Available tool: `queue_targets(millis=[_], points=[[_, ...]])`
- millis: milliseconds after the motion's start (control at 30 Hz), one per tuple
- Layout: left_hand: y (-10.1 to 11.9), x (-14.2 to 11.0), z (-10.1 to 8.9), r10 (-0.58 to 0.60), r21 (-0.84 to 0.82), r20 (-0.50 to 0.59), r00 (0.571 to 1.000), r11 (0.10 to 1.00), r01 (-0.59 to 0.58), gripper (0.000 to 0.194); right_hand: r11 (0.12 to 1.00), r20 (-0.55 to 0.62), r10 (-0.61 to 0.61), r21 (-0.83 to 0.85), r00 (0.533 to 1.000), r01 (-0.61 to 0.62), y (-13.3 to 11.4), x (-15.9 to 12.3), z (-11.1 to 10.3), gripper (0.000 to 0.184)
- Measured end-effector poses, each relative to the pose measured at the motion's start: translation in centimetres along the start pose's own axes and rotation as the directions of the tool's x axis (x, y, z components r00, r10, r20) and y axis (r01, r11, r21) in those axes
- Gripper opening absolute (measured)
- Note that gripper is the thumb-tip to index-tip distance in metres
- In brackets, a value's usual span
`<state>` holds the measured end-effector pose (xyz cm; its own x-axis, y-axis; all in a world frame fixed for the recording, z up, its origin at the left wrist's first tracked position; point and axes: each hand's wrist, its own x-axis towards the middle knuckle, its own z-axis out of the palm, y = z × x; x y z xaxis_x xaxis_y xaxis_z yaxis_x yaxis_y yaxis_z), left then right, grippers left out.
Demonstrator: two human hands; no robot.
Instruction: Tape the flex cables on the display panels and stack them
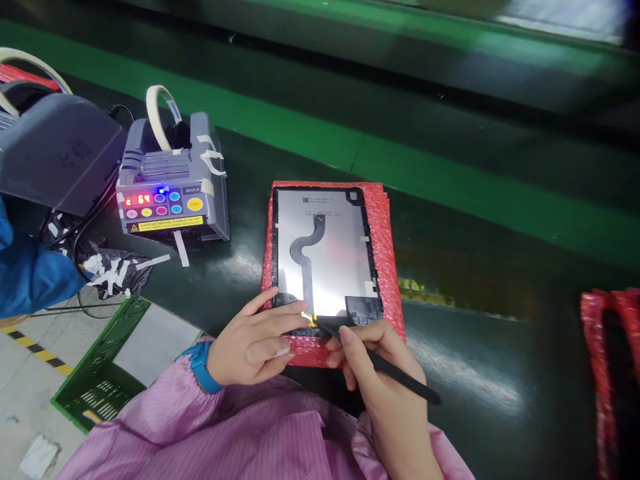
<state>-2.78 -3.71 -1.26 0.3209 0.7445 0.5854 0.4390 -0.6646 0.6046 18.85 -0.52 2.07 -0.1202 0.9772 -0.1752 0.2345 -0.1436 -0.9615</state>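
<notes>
A tablet screen assembly (340, 257), its silvery back facing up, lies on red bubble wrap (387, 247). A dark flex cable (307, 273) snakes down it to a yellow-gold connector patch (313, 321) at the lower edge. My left hand (255, 340) rests over the lower left corner, fingers stretched out, with fingertips beside the patch. A small whitish bit (281, 351) shows at one of its fingers. My right hand (385, 373) grips a slim black spudger (400, 377) like a pen. The tool's tip points at the lower edge, right by the patch; exact contact cannot be made out.
A grey tape dispenser (173, 180) with a lit red display stands at left, a tape strip sticking out. Another dispenser (55, 147) is farther left. Tape scraps (113, 273) hang on a black bag. Below is a green crate (100, 393). More red wrap (597, 347) lies far right.
</notes>
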Motion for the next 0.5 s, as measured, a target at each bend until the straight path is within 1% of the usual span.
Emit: queue_targets(millis=[67, 100, 167, 200, 233, 267, 300, 333, 367, 400, 433, 467, 500], points=[[-0.2, 0.1, 0.0, 0.026, 0.052, 0.024, 0.999, 0.998, -0.028, 0.025, 0.999, -0.013, 0.007, -0.040, 1.000, -0.008, -0.2, 0.0, 0.0, 0.034], [-0.2, 0.3, 0.0, 0.032, 0.075, 0.037, 0.999, 0.997, -0.034, 0.024, 0.998, -0.037, 0.010, -0.062, 0.999, -0.012, -0.4, -0.1, 0.0, 0.034], [0.2, 0.7, -0.1, 0.022, 0.107, 0.038, 0.999, 0.994, -0.026, 0.028, 0.997, -0.135, -0.011, -0.080, 0.991, 0.000, -0.9, -0.3, -0.2, 0.031], [0.6, 1.1, -0.2, 0.002, 0.107, 0.023, 1.000, 0.994, -0.004, 0.032, 0.997, -0.198, -0.040, -0.078, 0.979, 0.025, -1.2, -0.4, -0.4, 0.028], [1.2, 1.4, -0.2, -0.026, 0.081, 0.001, 1.000, 0.996, 0.026, 0.037, 0.995, -0.256, -0.079, -0.075, 0.964, 0.061, -1.5, -0.6, -0.7, 0.025], [1.8, 1.8, -0.2, -0.054, 0.018, -0.020, 0.998, 0.998, 0.055, 0.042, 0.991, -0.295, -0.129, -0.071, 0.947, 0.113, -1.8, -0.8, -1.2, 0.022], [2.6, 2.2, -0.2, -0.084, -0.075, -0.028, 0.996, 0.994, 0.082, 0.045, 0.983, -0.302, -0.186, -0.064, 0.935, 0.175, -2.2, -1.0, -1.8, 0.021], [3.3, 2.5, -0.1, -0.106, -0.185, -0.010, 0.994, 0.977, 0.102, 0.044, 0.971, -0.262, -0.239, -0.053, 0.935, 0.234, -2.5, -1.1, -2.4, 0.022], [3.9, 2.8, 0.1, -0.118, -0.290, 0.030, 0.993, 0.949, 0.122, 0.041, 0.961, -0.179, -0.275, -0.032, 0.945, 0.273, -2.9, -1.1, -3.1, 0.024], [4.5, 2.9, 0.3, -0.122, -0.369, 0.077, 0.990, 0.918, 0.142, 0.036, 0.961, -0.066, -0.276, -0.004, 0.959, 0.277, -3.4, -1.0, -3.7, 0.024], [4.9, 3.0, 0.6, -0.129, -0.412, 0.121, 0.984, 0.895, 0.168, 0.030, 0.970, 0.060, -0.243, 0.022, 0.968, 0.242, -4.0, -0.7, -4.2, 0.024], [5.1, 3.1, 0.8, -0.143, -0.424, 0.153, 0.978, 0.884, 0.196, 0.024, 0.984, 0.180, -0.179, 0.034, 0.967, 0.176, -4.7, -0.3, -4.6, 0.026], [5.3, 3.0, 1.1, -0.168, -0.417, 0.164, 0.972, 0.881, 0.223, 0.020, 0.996, 0.275, -0.090, 0.025, 0.957, 0.086, -5.6, 0.1, -4.7, 0.031]])
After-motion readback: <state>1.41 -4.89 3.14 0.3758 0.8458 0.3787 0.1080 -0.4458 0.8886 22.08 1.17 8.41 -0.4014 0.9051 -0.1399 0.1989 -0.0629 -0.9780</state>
